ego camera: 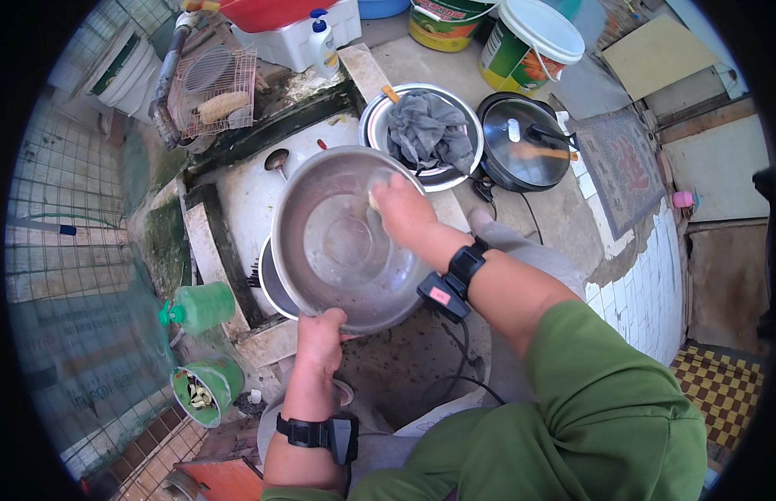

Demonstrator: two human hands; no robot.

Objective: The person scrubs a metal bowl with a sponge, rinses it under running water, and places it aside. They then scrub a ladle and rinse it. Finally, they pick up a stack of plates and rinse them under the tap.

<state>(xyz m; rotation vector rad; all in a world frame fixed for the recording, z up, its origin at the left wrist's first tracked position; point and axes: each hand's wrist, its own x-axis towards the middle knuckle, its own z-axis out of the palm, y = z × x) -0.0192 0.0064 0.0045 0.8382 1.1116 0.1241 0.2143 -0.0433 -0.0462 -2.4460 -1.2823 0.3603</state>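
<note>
A large round metal basin (338, 250) is tilted over a low sink. My left hand (322, 338) grips its near rim, thumb on the inner side. Inside the basin, at its upper right wall, my right hand (397, 206) presses a small pale thing, partly hidden by the fingers; what it is cannot be told. Part of another bowl (276, 288) shows beneath the basin on the left. A metal ladle (276, 161) lies in the sink just beyond the basin, near a small red object (322, 144).
Grey cloth (429, 131) fills nested bowls behind the basin, beside a lidded black electric pan (524, 143). Plastic buckets (529, 47) and a pump bottle (323, 47) stand farther back. On the left are a green jug (203, 307), a green bucket of scraps (222, 382) and a wire rack (237, 69).
</note>
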